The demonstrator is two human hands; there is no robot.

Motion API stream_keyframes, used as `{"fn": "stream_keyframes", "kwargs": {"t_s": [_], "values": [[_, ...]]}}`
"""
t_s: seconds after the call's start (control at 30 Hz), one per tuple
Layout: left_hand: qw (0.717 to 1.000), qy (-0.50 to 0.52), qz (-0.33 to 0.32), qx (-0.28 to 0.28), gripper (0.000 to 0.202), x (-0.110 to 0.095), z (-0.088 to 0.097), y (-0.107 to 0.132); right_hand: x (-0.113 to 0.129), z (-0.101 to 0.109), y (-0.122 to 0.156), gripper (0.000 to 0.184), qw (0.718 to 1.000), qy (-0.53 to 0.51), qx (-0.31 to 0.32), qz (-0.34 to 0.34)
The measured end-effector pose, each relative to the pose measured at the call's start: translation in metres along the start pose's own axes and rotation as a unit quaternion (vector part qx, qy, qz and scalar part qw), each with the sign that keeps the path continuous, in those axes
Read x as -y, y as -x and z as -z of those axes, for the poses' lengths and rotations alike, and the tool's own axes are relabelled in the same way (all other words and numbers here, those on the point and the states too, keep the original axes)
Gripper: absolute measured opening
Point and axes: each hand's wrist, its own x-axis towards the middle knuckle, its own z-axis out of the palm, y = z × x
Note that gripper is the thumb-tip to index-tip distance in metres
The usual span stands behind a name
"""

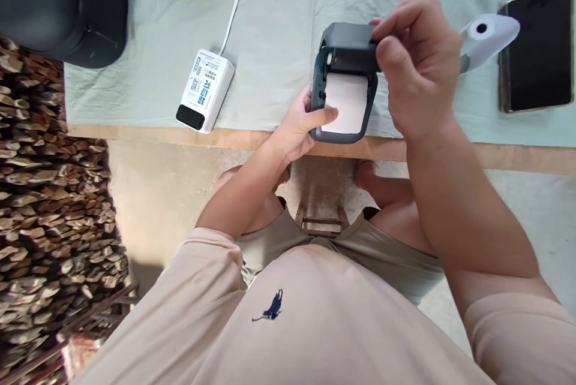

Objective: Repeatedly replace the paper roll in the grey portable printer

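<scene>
My left hand [299, 124] wraps around the near-left side of the small grey label printer [344, 82], thumb lying across the edge of the white paper roll [346, 101] that shows in the open bay, fingers closed on the casing underneath. My right hand [416, 64] is curled over the far right of the printer, fingertips pinching the dark lid piece at the top edge. The printer sits at the near edge of the table, partly overhanging the bare wooden lip [180, 135]. To do this cleanly I think I should keep the left hand firm so the body does not slide toward my lap, keep the paper lying flat and square in the bay, and work the lid evenly instead of twisting one corner. I cannot quite tell whether the lid is hinged at the back or loose in my fingers, since my hand covers it. The table is spread with a pale green cloth [279, 7], creased in places. On it lie a white power bank [206, 90] with its short cable [231, 16] to the left, a black case [63, 4] at the far left corner, and to the right a white rounded device [488, 34] beside a dark tablet [535, 49]. Stacked firewood [45, 193] fills the left; the floor is bare concrete.
</scene>
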Motion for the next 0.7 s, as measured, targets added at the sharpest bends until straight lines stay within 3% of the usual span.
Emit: {"fn": "stream_keyframes", "kwargs": {"t_s": [0.1, 0.2, 0.47, 0.57, 0.7], "values": [[1.0, 0.008, -0.003, -0.012, 0.054, 0.001, -0.001, 0.002, -0.003, 0.003, 0.011, 0.031, 0.997, 0.029, 0.005, 0.069], [0.999, 0.02, 0.004, -0.037, 0.049, 0.0, -0.004, 0.007, -0.013, 0.005, 0.019, 0.019, 0.997, 0.074, 0.026, 0.01], [0.993, 0.073, 0.059, -0.069, 0.052, -0.003, -0.007, 0.009, -0.065, 0.004, 0.023, 0.081, 0.993, -0.027, 0.073, -0.093], [0.991, 0.103, 0.054, -0.069, 0.04, -0.002, -0.008, 0.007, -0.075, 0.003, 0.023, 0.094, 0.99, -0.043, 0.069, -0.117], [0.992, 0.1, 0.041, -0.07, 0.024, -0.004, -0.011, 0.005, -0.07, 0.004, 0.022, 0.098, 0.991, -0.028, 0.09, -0.099]]}}
